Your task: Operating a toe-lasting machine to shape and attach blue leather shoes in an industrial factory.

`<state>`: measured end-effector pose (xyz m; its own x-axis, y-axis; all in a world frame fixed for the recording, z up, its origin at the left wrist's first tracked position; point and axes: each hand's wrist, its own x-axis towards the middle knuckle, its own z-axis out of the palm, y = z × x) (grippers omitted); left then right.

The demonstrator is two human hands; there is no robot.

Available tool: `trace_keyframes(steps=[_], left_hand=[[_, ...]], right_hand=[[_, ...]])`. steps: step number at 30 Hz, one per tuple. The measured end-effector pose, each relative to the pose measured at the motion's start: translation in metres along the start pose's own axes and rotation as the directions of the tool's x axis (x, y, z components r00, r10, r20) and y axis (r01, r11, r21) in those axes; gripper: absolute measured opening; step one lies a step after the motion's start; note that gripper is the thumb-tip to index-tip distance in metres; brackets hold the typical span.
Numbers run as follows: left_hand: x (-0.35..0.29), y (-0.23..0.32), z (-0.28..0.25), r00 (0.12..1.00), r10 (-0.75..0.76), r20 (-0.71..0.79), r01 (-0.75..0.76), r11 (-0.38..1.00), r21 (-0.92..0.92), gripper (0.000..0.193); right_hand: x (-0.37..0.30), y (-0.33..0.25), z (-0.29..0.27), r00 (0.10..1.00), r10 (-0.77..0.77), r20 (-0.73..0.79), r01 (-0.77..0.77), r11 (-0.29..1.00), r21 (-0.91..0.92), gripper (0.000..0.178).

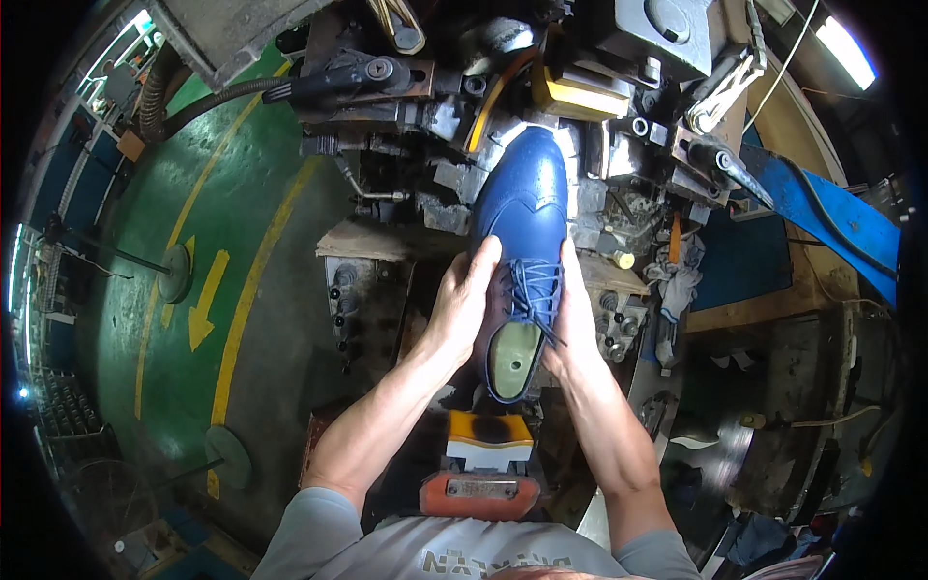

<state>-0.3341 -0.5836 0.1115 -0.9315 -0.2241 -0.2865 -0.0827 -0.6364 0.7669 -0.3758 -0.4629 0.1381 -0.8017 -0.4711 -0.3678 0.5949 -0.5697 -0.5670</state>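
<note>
Blue wingtip shoe (527, 201) sits pinched between left grip (469, 290) and right grip (573, 307) (likely machine (609, 77) positioning); next calls for steady alignment.

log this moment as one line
glossy blue lace-up shoe: held, toe pointing away; left hand: on shoe's left side; right hand: on its right side; grey metal machine: at toe end

Head-worn fisheye view, facing steeply down
Camera sits above the blue lace-up wingtip shoe (522, 237), fairly near, on its heel side.
</note>
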Motion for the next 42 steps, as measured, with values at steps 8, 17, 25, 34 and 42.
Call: trace_keyframes(steps=[8,17,25,34,42], left_hand=[[0.003,-0.002,-0.101,0.863,0.469,-0.187,-0.297,0.77,0.564,0.039],[0.028,-0.044,-0.265,0.547,0.644,-0.535,0.039,0.618,0.785,0.064],[0.006,-0.049,-0.275,0.528,0.569,-0.631,-0.085,0.774,0.627,0.072],[-0.035,-0.1,-0.293,0.854,-0.098,-0.51,0.333,0.857,0.393,0.059],[-0.037,-0.055,-0.173,0.765,0.586,-0.268,-0.285,0.681,0.674,0.04]], right_hand=[[-0.008,0.008,-0.14,0.741,-0.637,-0.212,0.4,0.672,-0.623,0.056],[0.024,0.016,-0.318,0.423,-0.722,-0.548,0.264,0.676,-0.688,0.053],[0.013,0.022,-0.297,0.469,-0.61,-0.639,0.358,0.792,-0.494,0.048],[-0.025,0.037,-0.21,0.636,-0.634,-0.44,0.486,0.772,-0.41,0.036],[-0.03,0.043,-0.109,0.946,-0.322,-0.042,0.309,0.933,-0.185,0.041]])
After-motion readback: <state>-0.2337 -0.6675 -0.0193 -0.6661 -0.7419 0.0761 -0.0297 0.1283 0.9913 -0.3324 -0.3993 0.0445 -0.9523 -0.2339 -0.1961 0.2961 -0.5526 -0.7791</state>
